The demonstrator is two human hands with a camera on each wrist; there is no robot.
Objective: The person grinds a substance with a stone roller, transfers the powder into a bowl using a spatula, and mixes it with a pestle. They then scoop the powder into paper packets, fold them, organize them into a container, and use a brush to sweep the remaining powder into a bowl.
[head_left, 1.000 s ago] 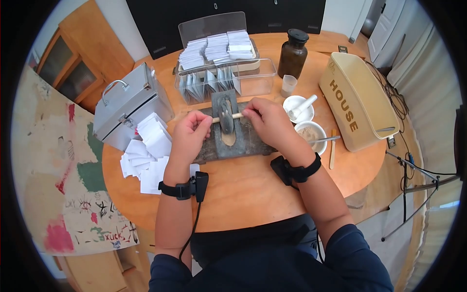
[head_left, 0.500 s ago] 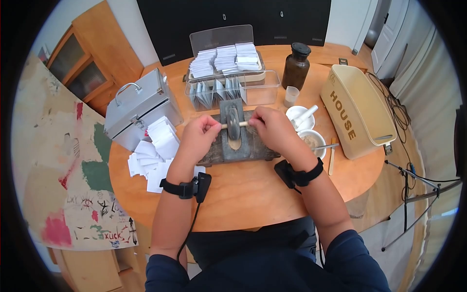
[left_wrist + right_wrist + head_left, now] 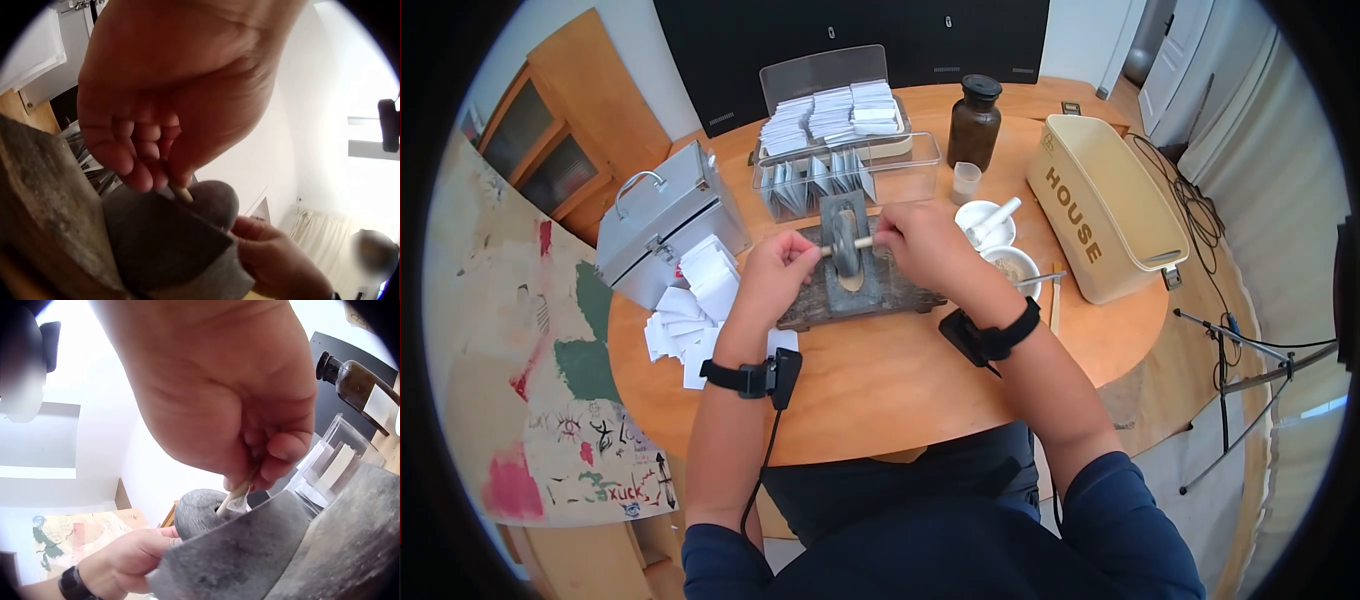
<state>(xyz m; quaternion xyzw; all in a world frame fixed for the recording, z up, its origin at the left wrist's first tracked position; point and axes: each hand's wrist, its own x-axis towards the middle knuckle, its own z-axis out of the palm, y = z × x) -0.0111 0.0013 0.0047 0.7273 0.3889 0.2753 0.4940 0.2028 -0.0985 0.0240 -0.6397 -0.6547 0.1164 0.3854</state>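
A grey stone wheel stands in the slot of a narrow dark trough, which lies across a rough dark slab. A pale wooden rod runs through the wheel's centre. My left hand pinches the rod's left end between thumb and fingers; my right hand pinches its right end. In the left wrist view the rod enters the wheel just beyond the left fingertips. In the right wrist view the rod meets the wheel beside the right fingertips. The trough's contents are unclear.
White paper packets lie left, beside a metal case. Behind stand clear bins of packets. To the right are a brown bottle, a small cup, white bowls and a cream bin.
The head view has shifted. Both hands keep their pinch on the rod, and the wheel sits at a slightly different place along the trough.
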